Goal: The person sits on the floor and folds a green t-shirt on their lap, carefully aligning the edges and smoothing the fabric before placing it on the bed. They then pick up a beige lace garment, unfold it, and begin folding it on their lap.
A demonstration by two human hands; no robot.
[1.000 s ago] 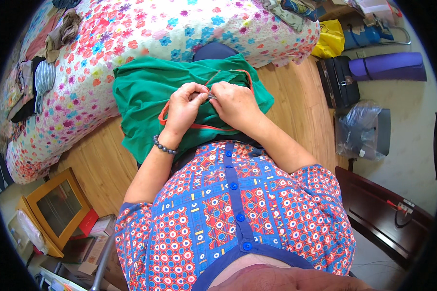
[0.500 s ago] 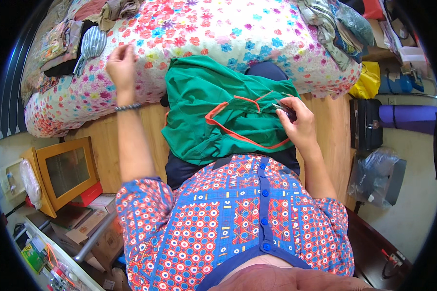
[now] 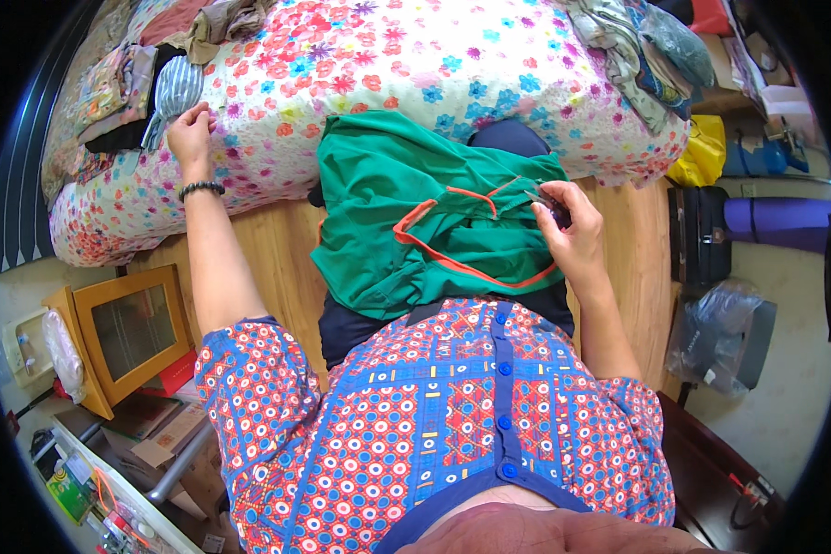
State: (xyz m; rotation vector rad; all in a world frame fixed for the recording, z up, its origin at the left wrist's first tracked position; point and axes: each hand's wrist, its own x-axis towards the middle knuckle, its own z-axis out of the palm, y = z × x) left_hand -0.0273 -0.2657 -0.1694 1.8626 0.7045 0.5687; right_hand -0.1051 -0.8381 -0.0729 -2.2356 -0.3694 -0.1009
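On my remote side I saw a flower-printed bed cover, the largest thing, spreading across twelve o'clock. At six o'clock was the wearer's red and blue patterned shirt. Between them, a little past twelve o'clock, the green cloth lay over the lap, wrinkled; its long axis went roughly from nine to three o'clock. Dark trousers showed at its upper right edge.

On the cloth, a long orange strip made a bend toward nine o'clock, and from this bend its longer part ran toward four o'clock. Above it a short orange piece lay with its axis from ten to four.

The right hand was between two and three o'clock, at the right edge of the cloth. Its thumb and fingers were closed around a small tool, of which I will speak last.

The left hand was out at ten o'clock, well apart from the green cloth, just beside a striped grey cloth on the bed. Its fingers were gathered together, but I could not tell if they pinched something.

The smallest was the dark-handled tool, whose thin, pale tip pointed toward ten o'clock, over the cloth.
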